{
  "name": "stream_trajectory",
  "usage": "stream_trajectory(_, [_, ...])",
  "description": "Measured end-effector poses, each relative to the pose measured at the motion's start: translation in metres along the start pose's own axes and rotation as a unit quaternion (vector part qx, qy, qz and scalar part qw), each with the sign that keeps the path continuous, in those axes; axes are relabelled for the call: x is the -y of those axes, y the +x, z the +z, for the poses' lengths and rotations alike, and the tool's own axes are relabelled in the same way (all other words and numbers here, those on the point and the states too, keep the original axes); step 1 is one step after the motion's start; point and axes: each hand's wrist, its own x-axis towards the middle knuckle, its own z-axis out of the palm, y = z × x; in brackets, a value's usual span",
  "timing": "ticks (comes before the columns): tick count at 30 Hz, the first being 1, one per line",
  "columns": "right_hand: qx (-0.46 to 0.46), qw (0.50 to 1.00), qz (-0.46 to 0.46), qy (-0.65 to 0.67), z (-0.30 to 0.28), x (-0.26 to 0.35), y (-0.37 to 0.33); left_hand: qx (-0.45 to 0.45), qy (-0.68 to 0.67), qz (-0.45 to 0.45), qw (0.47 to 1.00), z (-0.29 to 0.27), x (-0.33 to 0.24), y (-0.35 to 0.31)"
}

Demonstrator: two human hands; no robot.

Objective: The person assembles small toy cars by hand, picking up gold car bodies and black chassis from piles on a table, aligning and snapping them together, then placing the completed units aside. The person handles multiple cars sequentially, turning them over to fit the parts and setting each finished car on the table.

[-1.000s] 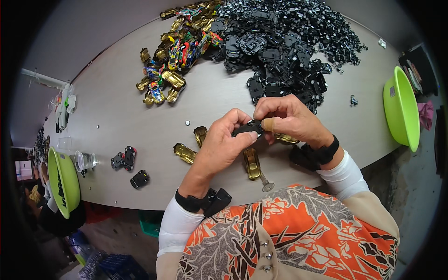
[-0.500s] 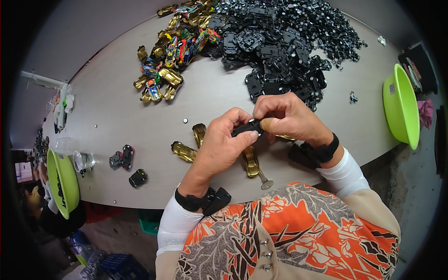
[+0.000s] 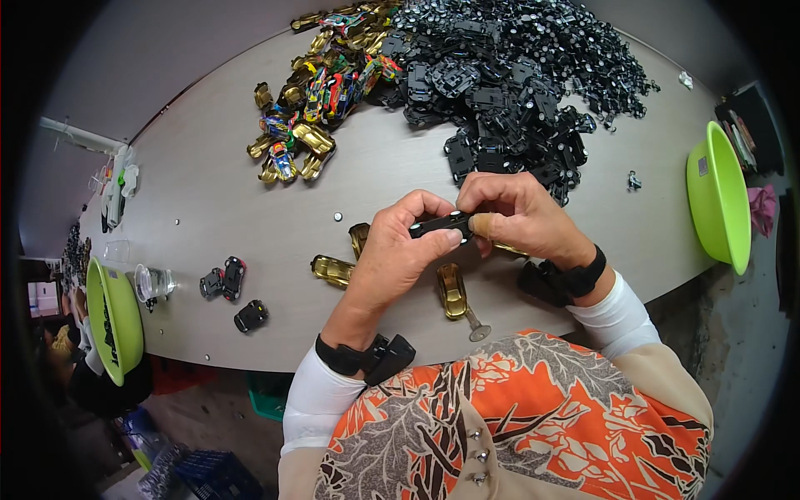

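Note:
Between my two hands is a black toy car chassis [image 3: 442,223], with small wheels showing along it. My left hand [image 3: 400,250] is closed on its left end, thumb along the near side. Fingers of my right hand [image 3: 521,218] pinch the right end; their tips partly hide it. Gold toy car bodies lie close by: one [image 3: 452,292] just below my hands beside a flat metal key-like piece [image 3: 477,327], another [image 3: 332,271] left of my left hand. A further gold body [image 3: 359,239] is partly covered by that hand, and one more peeks out under my right hand.
A large heap of black chassis and wheel sets [image 3: 500,92] fills the far side, with gold and coloured car bodies [image 3: 325,100] to its left. Green basins [image 3: 718,200] stand at both table ends. Several dark toy cars [image 3: 250,316] and a clear cup [image 3: 152,283] are at left.
The chassis has tilted slightly in my hands, showing more of its wheels. Both hands keep their hold. The whole view has shifted a little.

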Motion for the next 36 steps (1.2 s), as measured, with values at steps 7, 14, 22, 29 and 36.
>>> stream_trajectory(7, [-0.047, 0.999, 0.007, -0.025, 0.006, -0.006, 0.002, -0.079, -0.102, 0.047, 0.991, 0.008, 0.0, 0.0])
stream_trajectory(14, [0.013, 0.985, -0.124, -0.121, 0.005, -0.002, 0.002, -0.095, -0.198, 0.066, 0.973, 0.002, 0.007, 0.004])
stream_trajectory(22, [-0.059, 0.996, -0.073, 0.003, -0.004, 0.01, -0.003, 0.029, -0.119, -0.035, 0.992, 0.012, -0.003, 0.0])
stream_trajectory(29, [-0.017, 0.927, -0.214, -0.308, 0.0, 0.003, 0.002, 0.011, 0.0, -0.061, 0.998, 0.019, -0.005, -0.007])
stream_trajectory(36, [-0.035, 0.928, -0.228, -0.291, 0.03, -0.005, -0.001, -0.029, 0.099, 0.015, 0.995, 0.013, 0.008, -0.025])
